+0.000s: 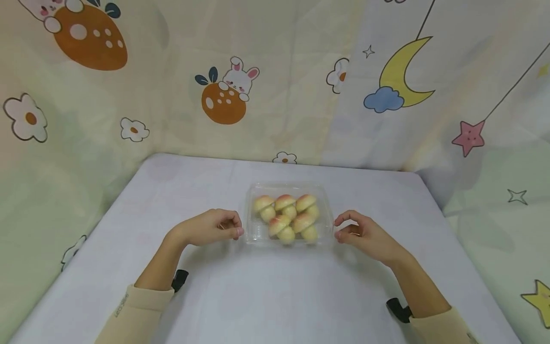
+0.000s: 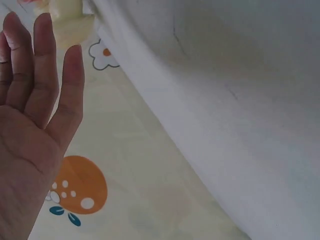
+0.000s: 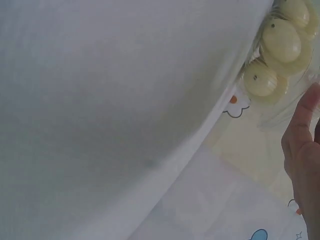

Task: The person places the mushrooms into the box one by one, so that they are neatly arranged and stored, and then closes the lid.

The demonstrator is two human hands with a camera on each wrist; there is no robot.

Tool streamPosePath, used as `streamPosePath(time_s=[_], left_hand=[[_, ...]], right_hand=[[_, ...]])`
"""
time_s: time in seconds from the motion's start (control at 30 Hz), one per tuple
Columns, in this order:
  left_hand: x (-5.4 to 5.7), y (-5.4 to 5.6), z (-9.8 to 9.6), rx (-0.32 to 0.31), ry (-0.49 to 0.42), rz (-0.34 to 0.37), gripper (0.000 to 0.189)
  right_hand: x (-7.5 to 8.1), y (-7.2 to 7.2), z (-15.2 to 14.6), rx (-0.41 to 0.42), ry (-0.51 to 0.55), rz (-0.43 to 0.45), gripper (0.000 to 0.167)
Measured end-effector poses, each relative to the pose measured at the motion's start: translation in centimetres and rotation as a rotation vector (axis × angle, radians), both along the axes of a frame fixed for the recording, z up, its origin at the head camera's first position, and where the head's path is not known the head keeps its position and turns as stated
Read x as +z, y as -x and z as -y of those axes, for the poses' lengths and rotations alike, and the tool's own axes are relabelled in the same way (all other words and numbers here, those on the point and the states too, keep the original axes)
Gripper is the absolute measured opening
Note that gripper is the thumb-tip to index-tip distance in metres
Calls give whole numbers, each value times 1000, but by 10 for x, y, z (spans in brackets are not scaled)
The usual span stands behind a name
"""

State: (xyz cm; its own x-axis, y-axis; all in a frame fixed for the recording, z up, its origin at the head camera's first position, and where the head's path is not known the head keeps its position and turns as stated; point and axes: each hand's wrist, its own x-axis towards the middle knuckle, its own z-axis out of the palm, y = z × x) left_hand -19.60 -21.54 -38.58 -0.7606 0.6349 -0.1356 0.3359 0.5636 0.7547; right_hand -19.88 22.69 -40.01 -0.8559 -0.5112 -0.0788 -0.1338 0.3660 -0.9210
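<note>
A clear plastic box (image 1: 256, 233) sits on the table, with several toy-like mushrooms (image 1: 280, 224) inside, pale yellow with reddish tints on their caps. Just off the box's left side is my left hand (image 1: 209, 227), its fingers loosely bent and nothing between them. In the left wrist view the fingers of that hand (image 2: 37, 105) look fairly straight. On the opposite side, my right hand (image 1: 368, 235) is close to the box's right edge, thumb and fingers apart; whether it touches the plastic I cannot tell. Pale mushroom stems (image 3: 281, 40) show near the right hand (image 3: 304, 140) in the right wrist view.
A white cloth covers the table (image 1: 275, 291). Printed curtains (image 1: 292, 95) with rabbits, flowers, a moon and stars hang behind it and at both sides. Black straps (image 1: 179, 280) show at the wrists, near beige sleeves (image 1: 137, 315).
</note>
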Motion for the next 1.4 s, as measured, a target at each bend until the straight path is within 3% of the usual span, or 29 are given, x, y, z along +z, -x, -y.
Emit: streamPosePath(time_s=[0.13, 0.33, 0.43, 0.63, 0.77, 1.4], left_hand=[[-4, -7, -8, 6, 55, 0, 31], [-12, -13, -13, 71, 116, 15, 32], [-15, -15, -16, 115, 91, 43, 32], [-15, -23, -29, 261, -7, 164, 32], [-15, -24, -35, 305, -15, 185, 35], [-21, -18, -31, 291, -77, 309, 37]], right_hand=[[-1, -3, 2, -19, -78, 14, 34], [-5, -3, 11, -29, -111, 101, 51], [-5, -4, 13, -21, -141, 96, 47], [-4, -7, 11, 21, -216, 100, 41], [-3, -9, 11, 18, -211, 107, 41], [-10, -7, 19, -26, -72, 256, 36]])
